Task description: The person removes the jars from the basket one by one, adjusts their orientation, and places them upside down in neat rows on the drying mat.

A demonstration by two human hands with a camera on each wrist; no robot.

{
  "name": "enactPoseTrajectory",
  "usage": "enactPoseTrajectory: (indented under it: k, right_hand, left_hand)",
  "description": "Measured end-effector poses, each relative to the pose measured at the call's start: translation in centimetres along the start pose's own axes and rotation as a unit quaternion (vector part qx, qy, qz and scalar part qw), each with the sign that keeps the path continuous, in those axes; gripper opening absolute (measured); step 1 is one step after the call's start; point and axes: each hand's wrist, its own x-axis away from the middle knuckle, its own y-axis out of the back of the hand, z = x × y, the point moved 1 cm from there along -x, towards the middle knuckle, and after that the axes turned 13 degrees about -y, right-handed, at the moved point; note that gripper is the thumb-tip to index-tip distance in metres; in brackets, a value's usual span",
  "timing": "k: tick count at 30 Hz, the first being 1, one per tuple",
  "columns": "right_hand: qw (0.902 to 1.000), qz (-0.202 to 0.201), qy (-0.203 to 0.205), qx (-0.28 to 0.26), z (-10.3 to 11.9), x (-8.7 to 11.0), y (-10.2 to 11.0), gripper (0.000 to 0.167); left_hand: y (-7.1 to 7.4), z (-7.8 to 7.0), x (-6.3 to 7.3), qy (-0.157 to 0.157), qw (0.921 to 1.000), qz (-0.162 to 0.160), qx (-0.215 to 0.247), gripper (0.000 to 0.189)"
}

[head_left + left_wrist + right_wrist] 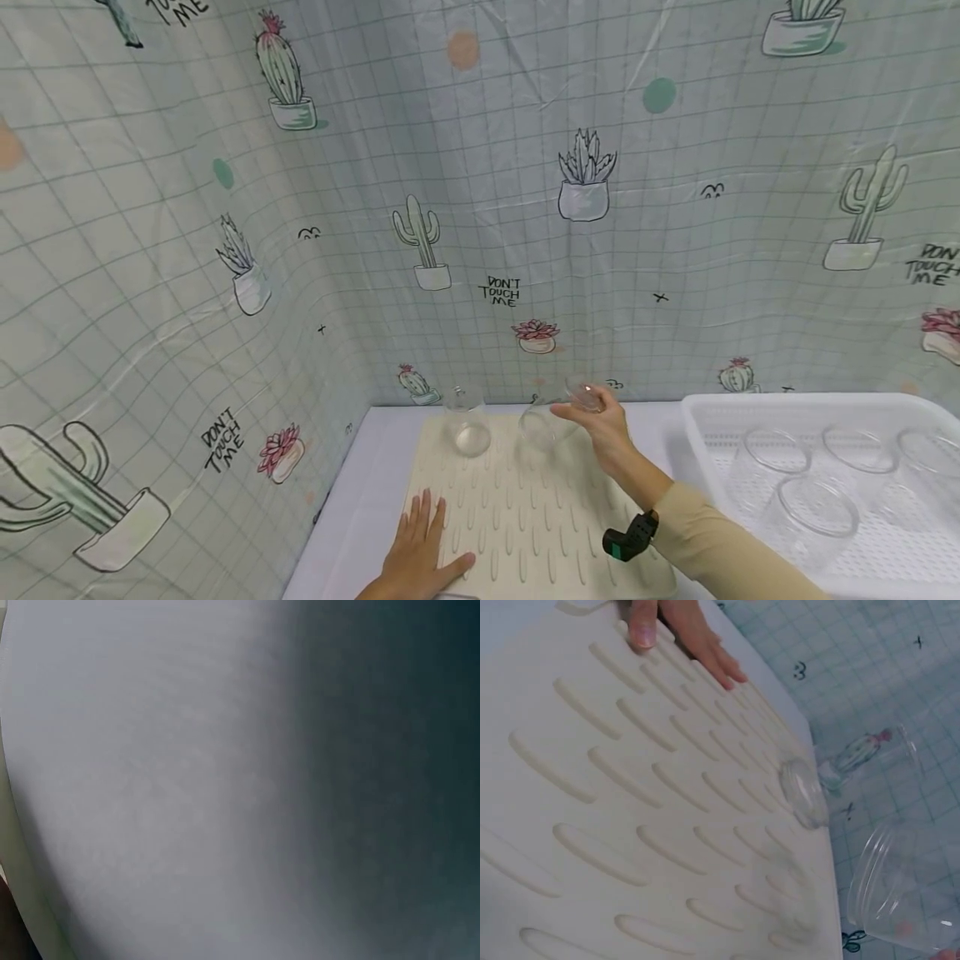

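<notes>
Jar one (467, 427): standing on the mat (525, 525), far left. 
Jar two (542, 423): grasped in the right hand (600, 427), tilted, at the mat's far side; whether touching it, cannot tell. 
Further jars (817, 510), four visible: in the white basket (810, 402), right of the mat. 
Left hand (420, 546): flat on the mat, grasping nothing. 
Tally, as judged: one set down, one in hand, four left.

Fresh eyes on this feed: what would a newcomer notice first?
Probably the cactus-print sheet filling the background. Next, the right hand gripping a clear jar at the far end of the cream mat, with a second jar to its left. The white basket of clear containers at right also stands out.
</notes>
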Motion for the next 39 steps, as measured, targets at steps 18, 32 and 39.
enactPoseTrajectory:
  k: [18, 32, 39]
  right_hand:
    - [0.9906, -0.027, 0.032, 0.130, -1.2, -2.5, -2.5, 0.084]
    - [0.9749, -0.035, 0.053, 0.214, -1.8, -3.3, -4.2, 0.081]
    - [0.9710, -0.033, 0.067, 0.227, -2.1, -3.8, -5.0, 0.083]
  left_hand:
    - [0.2, -0.2, 0.0, -0.003, 0.9999, 0.003, -0.013, 0.099]
    - [-0.5, 0.5, 0.0, -0.005, 0.9998, -0.017, -0.014, 0.100]
    - [-0.3, 0.3, 0.0, -0.006, 0.9996, -0.014, -0.024, 0.099]
